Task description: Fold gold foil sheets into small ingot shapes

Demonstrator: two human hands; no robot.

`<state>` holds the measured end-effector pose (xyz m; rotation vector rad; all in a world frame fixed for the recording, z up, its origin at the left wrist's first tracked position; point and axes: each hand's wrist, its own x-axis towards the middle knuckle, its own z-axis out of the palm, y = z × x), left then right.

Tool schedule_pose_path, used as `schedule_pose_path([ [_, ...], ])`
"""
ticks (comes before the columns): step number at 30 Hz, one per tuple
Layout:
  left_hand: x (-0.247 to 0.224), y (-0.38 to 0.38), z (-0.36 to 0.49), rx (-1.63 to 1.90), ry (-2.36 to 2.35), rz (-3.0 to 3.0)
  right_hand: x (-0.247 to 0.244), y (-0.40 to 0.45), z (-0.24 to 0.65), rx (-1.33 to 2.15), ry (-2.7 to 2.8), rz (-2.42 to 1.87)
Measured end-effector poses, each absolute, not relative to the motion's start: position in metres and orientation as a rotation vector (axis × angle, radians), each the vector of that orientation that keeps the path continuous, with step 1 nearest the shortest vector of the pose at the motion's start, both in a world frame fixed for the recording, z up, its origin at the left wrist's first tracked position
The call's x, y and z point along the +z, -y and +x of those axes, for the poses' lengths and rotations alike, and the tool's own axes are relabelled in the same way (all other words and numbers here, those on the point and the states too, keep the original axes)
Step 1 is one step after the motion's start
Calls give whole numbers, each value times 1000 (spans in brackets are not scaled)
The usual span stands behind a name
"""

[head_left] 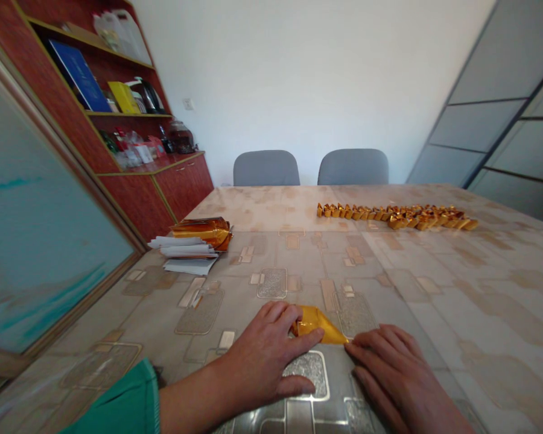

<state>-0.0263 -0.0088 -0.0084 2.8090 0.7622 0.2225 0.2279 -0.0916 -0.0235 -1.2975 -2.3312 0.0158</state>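
A piece of shiny gold foil paper, partly folded with a pointed right end, lies on the patterned table near its front. My left hand rests over its left side, with fingertips on the foil and the thumb apart below. The fingers of my right hand are pressed together, and their tips touch the foil's pointed right corner.
Rows of small folded gold pieces stand at the table's back right. A stack of gold foil sheets and white papers lies at the left. Two grey chairs stand behind the table.
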Motion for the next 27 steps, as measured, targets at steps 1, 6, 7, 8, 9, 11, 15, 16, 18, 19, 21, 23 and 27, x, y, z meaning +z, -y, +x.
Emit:
schedule_pose_path([
  [1,-8,9,-26,214,-766,2808,-24,89,227,69,2298,-1330],
  [6,-9,8,-26,186,-771,2812,-32,73,213,136,2169,-1513],
  [7,-10,8,-26,188,-773,2812,-33,71,212,122,2178,-1529],
  [8,-10,8,-27,196,-775,2812,-34,70,211,106,2190,-1534],
  [9,-10,8,-27,203,-775,2811,-34,70,211,89,2200,-1527],
  [11,-11,9,-27,213,-768,2813,-34,73,213,59,2212,-1497],
  [15,-11,10,-28,203,-769,2822,-37,77,213,-14,2219,-1475],
  [16,-11,10,-28,202,-776,2820,-38,78,213,-42,2218,-1473],
  [18,-11,10,-28,201,-788,2806,-42,79,213,-98,2215,-1458],
  [19,-11,10,-28,199,-793,2798,-43,80,213,-114,2215,-1452],
  [21,-10,10,-27,189,-793,2791,-43,80,213,-123,2218,-1462],
  [23,-10,10,-27,183,-797,2800,-41,77,211,-117,2225,-1501],
  [27,-11,10,-27,197,-801,2807,-39,68,206,-144,2232,-1532],
])
